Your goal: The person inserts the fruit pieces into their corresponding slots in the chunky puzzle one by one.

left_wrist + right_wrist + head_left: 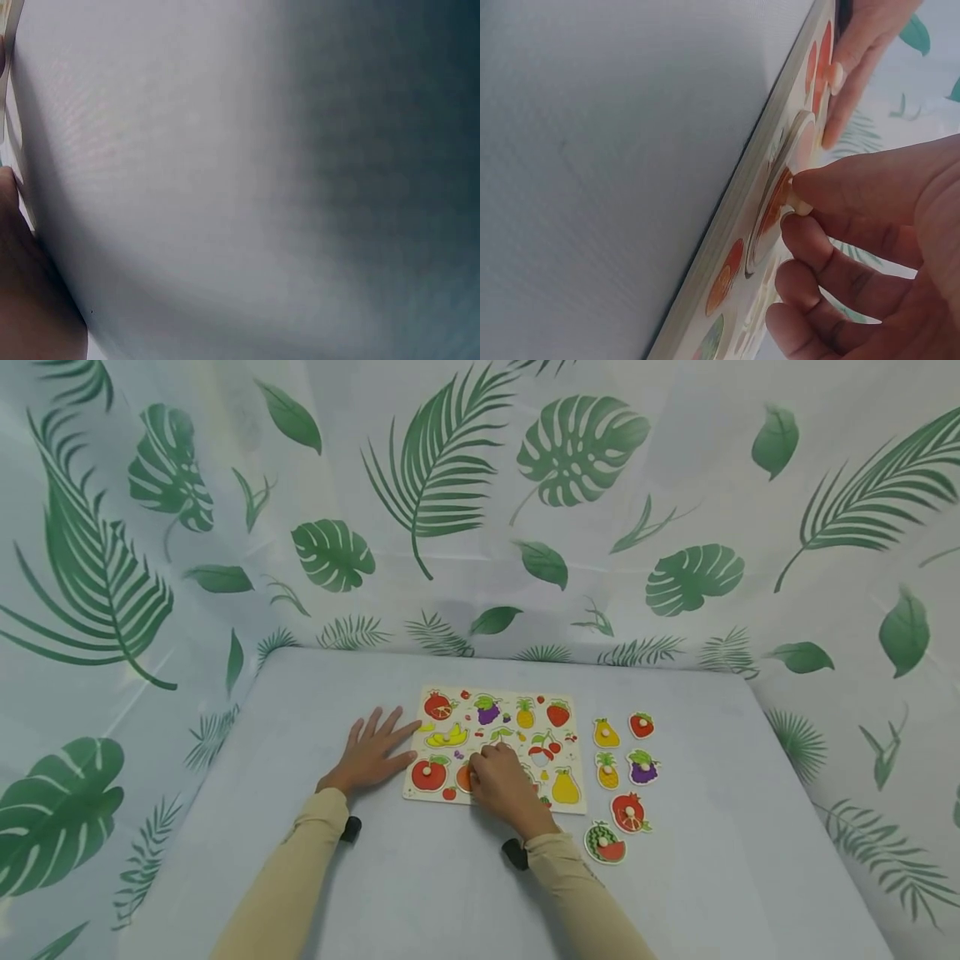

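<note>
Desk (420, 885), 1 pc., pale top. On it: fruit puzzle board (412, 792), qty. 1, approx. ctr., nr. far edge. R. of board, loose knobbed pcs., qty. 6: pear (607, 737), strawberry (642, 722) (far row, L. to R.); pineapple (607, 777), grapes (639, 772) (next row); pomegranate (626, 803); watermelon (614, 850), nearest, w/ red slice.

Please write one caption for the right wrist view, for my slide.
The right hand pinches a fruit piece by its knob at the puzzle board, left hand beyond.
</note>
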A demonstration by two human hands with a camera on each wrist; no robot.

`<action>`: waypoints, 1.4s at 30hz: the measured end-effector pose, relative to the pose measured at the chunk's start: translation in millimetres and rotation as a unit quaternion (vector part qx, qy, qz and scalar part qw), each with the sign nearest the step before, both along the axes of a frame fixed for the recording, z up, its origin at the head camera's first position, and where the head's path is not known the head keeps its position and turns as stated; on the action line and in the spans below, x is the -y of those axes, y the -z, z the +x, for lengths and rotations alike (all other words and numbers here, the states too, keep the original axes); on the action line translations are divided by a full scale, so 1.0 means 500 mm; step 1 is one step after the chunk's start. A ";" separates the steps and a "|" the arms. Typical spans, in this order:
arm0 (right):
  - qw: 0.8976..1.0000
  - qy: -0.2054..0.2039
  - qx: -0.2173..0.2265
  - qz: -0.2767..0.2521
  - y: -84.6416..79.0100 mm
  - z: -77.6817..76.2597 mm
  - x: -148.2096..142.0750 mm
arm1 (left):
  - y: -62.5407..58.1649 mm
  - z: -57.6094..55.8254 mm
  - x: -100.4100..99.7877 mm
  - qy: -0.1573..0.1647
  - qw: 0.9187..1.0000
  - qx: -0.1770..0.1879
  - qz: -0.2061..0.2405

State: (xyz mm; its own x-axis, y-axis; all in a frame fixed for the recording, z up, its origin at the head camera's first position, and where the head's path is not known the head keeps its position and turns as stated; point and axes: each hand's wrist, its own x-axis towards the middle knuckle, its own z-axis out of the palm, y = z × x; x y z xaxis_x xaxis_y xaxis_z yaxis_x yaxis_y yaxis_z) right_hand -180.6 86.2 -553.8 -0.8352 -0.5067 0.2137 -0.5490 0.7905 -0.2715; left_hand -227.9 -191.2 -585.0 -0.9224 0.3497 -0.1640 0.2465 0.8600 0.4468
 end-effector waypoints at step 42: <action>1.000 -0.009 0.020 0.005 -0.005 -0.005 -0.004 | -0.002 -0.009 -0.001 0.004 1.000 0.006 -0.001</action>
State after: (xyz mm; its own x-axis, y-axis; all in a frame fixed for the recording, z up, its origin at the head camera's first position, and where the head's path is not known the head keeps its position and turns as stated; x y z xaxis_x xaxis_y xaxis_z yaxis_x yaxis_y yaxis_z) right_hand -183.1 88.0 -551.5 -0.8335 -0.5241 0.1748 -0.5523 0.7831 -0.2858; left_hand -232.3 -190.5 -583.8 -0.9177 0.3560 -0.1766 0.2472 0.8593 0.4477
